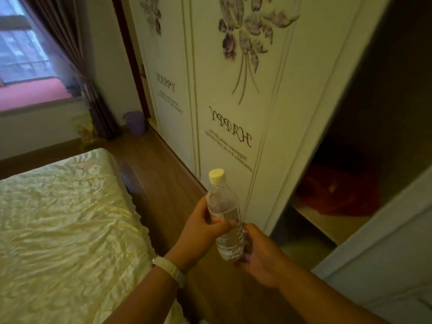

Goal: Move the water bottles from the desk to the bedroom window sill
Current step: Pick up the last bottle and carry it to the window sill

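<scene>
One clear water bottle [225, 216] with a pale cap [217, 175] is in view, held in the air above the wooden floor [161, 174], in front of the wardrobe door [236, 127]. It leans slightly, cap up and toward the left, base toward the person. It sits between the two hands: the left hand [205, 226] takes the middle of the body from the left, the right hand [261, 253] takes the lower part and base from the right.

Count: one bottle, two hands, one white wristband [169, 268] on the left wrist.

Left hand: curled around the bottle, thumb laid across the front over the label, fingers behind and mostly hidden. Right hand: partly curled, fingertips touching the lower side of the bottle; how firmly it grips cannot be told from this angle.

Surroundings: a bed with a pale satin cover [65, 220] lies to the left. The window sill [35, 101] is well apart from the bottle, at upper left under the window, beside a dark curtain [77, 57]. One purple waste bin [135, 122] stands on the floor near the curtain.
</scene>
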Action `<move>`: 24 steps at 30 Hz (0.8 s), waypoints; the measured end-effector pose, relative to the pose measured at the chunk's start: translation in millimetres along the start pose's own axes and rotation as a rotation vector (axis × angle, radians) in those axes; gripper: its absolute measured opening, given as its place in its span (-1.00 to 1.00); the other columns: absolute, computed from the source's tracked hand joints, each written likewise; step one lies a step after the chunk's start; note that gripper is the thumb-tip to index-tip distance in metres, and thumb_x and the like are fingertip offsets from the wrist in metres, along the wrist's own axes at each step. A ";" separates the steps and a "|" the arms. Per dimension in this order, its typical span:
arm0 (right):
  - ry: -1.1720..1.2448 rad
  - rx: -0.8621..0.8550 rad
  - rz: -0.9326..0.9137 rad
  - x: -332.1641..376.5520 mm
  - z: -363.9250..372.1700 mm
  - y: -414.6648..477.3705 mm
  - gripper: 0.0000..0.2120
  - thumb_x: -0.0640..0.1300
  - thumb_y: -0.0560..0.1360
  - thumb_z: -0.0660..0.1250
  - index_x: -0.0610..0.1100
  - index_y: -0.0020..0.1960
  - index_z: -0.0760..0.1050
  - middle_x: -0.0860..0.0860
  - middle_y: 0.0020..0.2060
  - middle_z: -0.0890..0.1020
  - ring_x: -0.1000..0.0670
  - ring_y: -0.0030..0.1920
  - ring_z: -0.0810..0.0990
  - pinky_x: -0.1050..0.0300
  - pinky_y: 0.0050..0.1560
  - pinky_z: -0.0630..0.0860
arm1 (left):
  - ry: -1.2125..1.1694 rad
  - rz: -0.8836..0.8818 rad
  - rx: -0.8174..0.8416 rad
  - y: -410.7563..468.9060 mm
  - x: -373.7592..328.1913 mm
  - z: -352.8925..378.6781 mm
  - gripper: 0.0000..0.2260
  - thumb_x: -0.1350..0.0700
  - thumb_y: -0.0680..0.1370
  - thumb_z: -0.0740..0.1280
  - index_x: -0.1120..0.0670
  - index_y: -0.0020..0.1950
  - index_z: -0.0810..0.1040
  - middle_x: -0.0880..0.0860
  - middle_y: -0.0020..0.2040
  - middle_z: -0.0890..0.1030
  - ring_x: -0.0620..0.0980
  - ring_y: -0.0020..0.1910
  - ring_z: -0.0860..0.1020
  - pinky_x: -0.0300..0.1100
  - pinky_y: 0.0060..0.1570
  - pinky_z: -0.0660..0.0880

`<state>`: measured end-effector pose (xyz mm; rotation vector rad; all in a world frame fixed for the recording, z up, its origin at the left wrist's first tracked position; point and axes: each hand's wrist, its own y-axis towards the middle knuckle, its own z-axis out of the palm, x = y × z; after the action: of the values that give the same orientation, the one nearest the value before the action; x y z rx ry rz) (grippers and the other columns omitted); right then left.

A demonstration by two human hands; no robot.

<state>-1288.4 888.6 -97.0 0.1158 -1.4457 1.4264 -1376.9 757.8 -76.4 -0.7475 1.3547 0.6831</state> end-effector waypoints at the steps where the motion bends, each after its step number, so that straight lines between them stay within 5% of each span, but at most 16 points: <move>1: -0.012 0.001 -0.005 11.1 13.2 12.9 -0.69 0.05 0.59 0.25 -0.09 0.23 0.56 -0.14 0.11 0.67 -0.21 0.10 0.65 -0.09 -0.02 0.59 | -0.011 0.003 -0.011 14.6 -2.1 -12.4 -0.42 0.30 0.44 0.49 -0.09 0.36 0.43 -0.06 0.13 0.67 -0.03 0.15 0.64 -0.09 0.10 0.59; 6: -0.026 0.060 0.006 50.6 78.3 66.3 -0.68 0.03 0.59 0.26 -0.14 0.21 0.56 -0.19 0.10 0.66 -0.18 -0.01 0.66 0.00 -0.19 0.57 | 0.004 0.054 -0.066 71.2 -19.8 -75.9 -0.39 0.28 0.42 0.52 -0.06 0.39 0.42 0.00 0.17 0.65 -0.02 0.16 0.63 -0.04 0.15 0.58; 12: -0.128 0.135 0.014 74.1 148.5 115.7 -0.66 0.00 0.58 0.24 -0.17 0.23 0.57 -0.26 0.15 0.65 -0.30 0.20 0.59 -0.20 0.19 0.51 | 0.009 0.066 -0.207 102.2 -29.9 -145.0 -0.35 0.30 0.40 0.53 -0.02 0.42 0.40 -0.01 0.17 0.65 -0.03 0.17 0.63 0.01 0.20 0.56; 16: -0.172 0.208 0.088 84.2 180.4 142.6 -0.68 0.01 0.62 0.19 -0.15 0.19 0.59 -0.20 0.07 0.68 -0.20 0.05 0.63 -0.06 -0.03 0.57 | 0.008 0.056 -0.300 115.7 -29.0 -177.2 -0.36 0.29 0.40 0.53 -0.03 0.41 0.40 -0.04 0.14 0.65 -0.07 0.14 0.64 -0.03 0.17 0.59; 24: -0.330 0.350 0.159 101.3 249.2 217.8 -0.68 0.02 0.62 0.20 -0.12 0.22 0.58 -0.20 0.07 0.69 -0.19 0.05 0.63 -0.05 -0.03 0.58 | -0.002 0.023 -0.546 148.9 -18.2 -237.7 -0.37 0.32 0.39 0.53 0.04 0.39 0.43 0.05 0.15 0.66 0.00 0.13 0.65 0.07 0.20 0.57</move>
<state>-1626.6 815.6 -106.8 0.4849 -1.4767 1.8493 -1638.9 656.4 -84.5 -1.1620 1.1829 1.0911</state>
